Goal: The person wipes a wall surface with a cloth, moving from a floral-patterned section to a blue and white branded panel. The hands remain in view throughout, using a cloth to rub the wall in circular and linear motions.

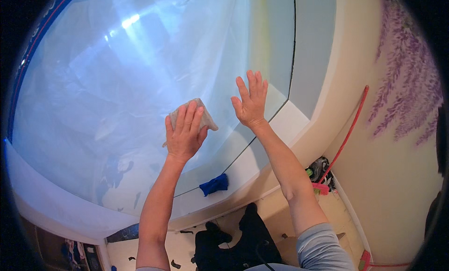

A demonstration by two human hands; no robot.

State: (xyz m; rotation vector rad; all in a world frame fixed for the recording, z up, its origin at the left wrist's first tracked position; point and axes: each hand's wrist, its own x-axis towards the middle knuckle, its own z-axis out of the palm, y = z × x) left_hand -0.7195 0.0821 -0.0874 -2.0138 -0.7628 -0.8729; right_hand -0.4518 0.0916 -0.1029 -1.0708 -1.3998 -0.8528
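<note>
My left hand (187, 132) lies over a folded grey cloth (208, 117) and presses it against a large glass pane (140, 81). Its fingers are spread across the cloth, which shows at their tips and beside the thumb. To the right, my right hand (250, 99) is raised with the fingers apart and nothing in it. The palm faces the pane near its right edge; whether it touches the glass I cannot tell. A crumpled blue cloth (214, 184) rests on the white sill (242, 165) below the hands.
A red-handled broom (345, 141) leans by a dark bag (318, 167) in the right corner. The right wall bears painted purple flowers (403, 71). Dark scraps (175, 264) lie on the pale floor. Another red tool (364, 259) is at lower right.
</note>
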